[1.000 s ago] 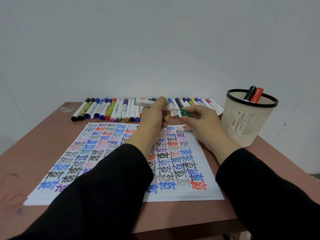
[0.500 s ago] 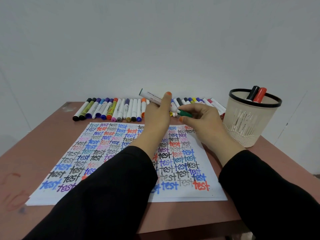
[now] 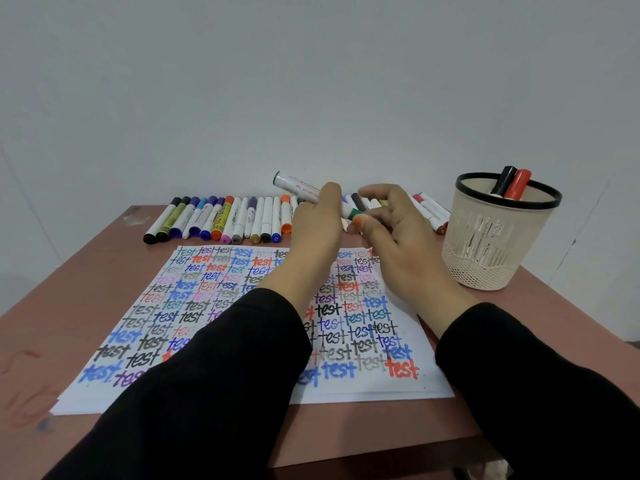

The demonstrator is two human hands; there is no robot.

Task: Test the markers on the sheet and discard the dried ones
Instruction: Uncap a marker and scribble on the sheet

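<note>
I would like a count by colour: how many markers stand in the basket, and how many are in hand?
Black-capped marker in the basket: 1
Red-capped marker in the basket: 1
Green-ended marker in the left hand: 1
Total: 3

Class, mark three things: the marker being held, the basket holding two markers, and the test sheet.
Held marker (image 3: 300, 188), head view: white barrel near its green end.
Basket (image 3: 491, 244), head view: ribbed side wall.
Test sheet (image 3: 429, 386), head view: blank lower right margin.

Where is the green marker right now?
In the head view's centre, the green marker is held in the left hand above the sheet's far edge, the right hand pinching its green end.
</note>
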